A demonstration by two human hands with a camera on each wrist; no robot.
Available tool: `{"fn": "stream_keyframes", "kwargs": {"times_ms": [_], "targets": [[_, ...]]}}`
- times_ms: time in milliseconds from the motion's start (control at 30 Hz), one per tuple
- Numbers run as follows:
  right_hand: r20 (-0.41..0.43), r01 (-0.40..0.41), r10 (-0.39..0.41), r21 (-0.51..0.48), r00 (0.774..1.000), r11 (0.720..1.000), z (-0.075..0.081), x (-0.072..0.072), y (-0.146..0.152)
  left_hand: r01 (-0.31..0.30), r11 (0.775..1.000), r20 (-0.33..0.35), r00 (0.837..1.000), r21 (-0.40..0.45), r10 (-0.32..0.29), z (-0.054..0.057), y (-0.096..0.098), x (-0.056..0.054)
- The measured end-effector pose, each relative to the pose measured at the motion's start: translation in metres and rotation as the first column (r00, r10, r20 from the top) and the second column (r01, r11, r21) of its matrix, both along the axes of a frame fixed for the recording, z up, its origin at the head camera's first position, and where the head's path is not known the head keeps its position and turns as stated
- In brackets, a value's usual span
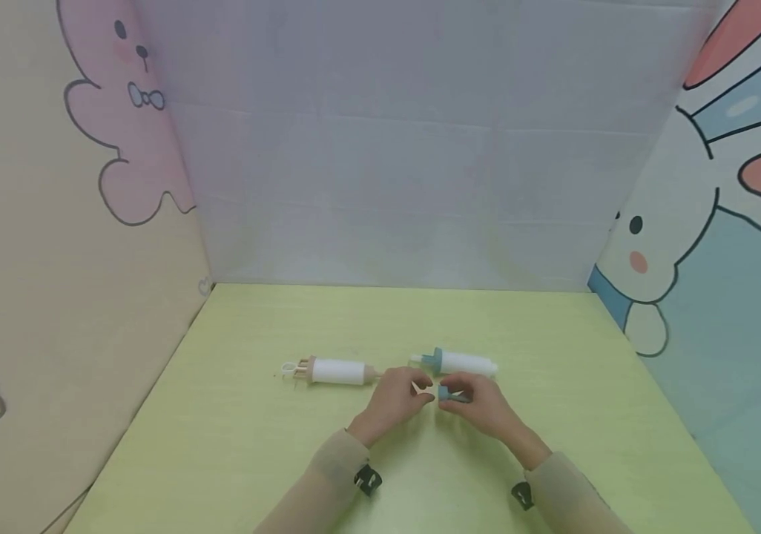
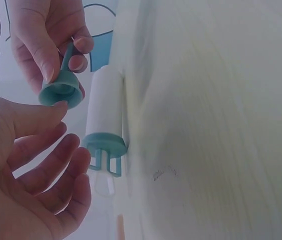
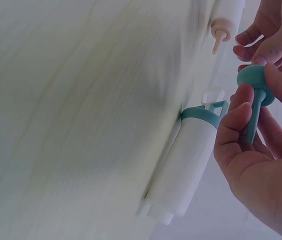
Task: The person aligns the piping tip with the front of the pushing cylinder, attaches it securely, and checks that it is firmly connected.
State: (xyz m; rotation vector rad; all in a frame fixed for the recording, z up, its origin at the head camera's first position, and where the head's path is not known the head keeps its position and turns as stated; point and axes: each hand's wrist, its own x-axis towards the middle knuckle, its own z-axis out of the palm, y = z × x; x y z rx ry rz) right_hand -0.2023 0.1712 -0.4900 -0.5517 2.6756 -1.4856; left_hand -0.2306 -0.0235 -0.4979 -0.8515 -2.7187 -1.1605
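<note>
My right hand [image 1: 481,404] pinches a teal nozzle [image 3: 253,79] between thumb and fingers. Its wide hollow collar faces the left hand, and its thin spout points back into the right palm. The left hand [image 1: 397,400] holds nothing; its fingers are loosely bent, with the thumb tip close to the collar's rim in the left wrist view. Just beyond the hands lies a white syringe-like tube [image 3: 178,165] with a teal flange [image 2: 106,143] and loop handles at one end. A threaded neck [image 3: 160,215] shows bare at its other end.
To the left lies a similar white tube [image 1: 338,371] with a beige flange, a ring-ended plunger [image 1: 289,368] and a beige nozzle [image 3: 221,37] fitted. Both tubes rest on the pale yellow tabletop [image 1: 240,460]. A white sheet [image 1: 394,185] hangs behind, with cartoon-printed walls at the sides.
</note>
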Motion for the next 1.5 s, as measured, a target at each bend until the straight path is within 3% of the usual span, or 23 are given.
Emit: {"fn": "stream_keyframes", "kwargs": {"times_ms": [167,367,467,667,1000,1267,1500], "targets": [[0.006,0.017,-0.017,0.015,1.000,1.000,-0.004,0.001,0.005,-0.034,0.999,-0.012,0.999,-0.032,0.034,-0.002,0.005,-0.006],[0.024,0.060,-0.061,0.011,0.998,0.998,-0.010,0.002,0.012,-0.114,0.988,-0.130,0.986,-0.108,0.100,-0.004,0.020,-0.023],[0.029,0.052,-0.052,-0.012,0.998,0.999,-0.012,0.003,0.014,-0.143,0.980,-0.157,0.980,-0.141,0.121,-0.003,0.027,-0.031],[0.019,0.063,-0.063,0.013,0.998,0.998,-0.011,0.002,0.015,-0.166,0.956,-0.146,0.980,-0.243,0.133,-0.004,0.038,-0.042],[0.040,0.069,-0.071,0.053,0.997,0.996,-0.006,0.001,0.018,-0.162,0.934,-0.148,0.982,-0.318,0.120,-0.007,0.042,-0.050],[0.034,0.053,-0.053,0.021,0.998,0.998,-0.007,-0.003,0.022,-0.155,0.922,-0.065,0.988,-0.354,0.141,-0.006,0.053,-0.059],[0.026,0.049,-0.049,0.009,0.998,0.999,-0.007,-0.005,0.024,-0.170,0.894,-0.097,0.985,-0.415,0.142,-0.013,0.060,-0.068]]}}
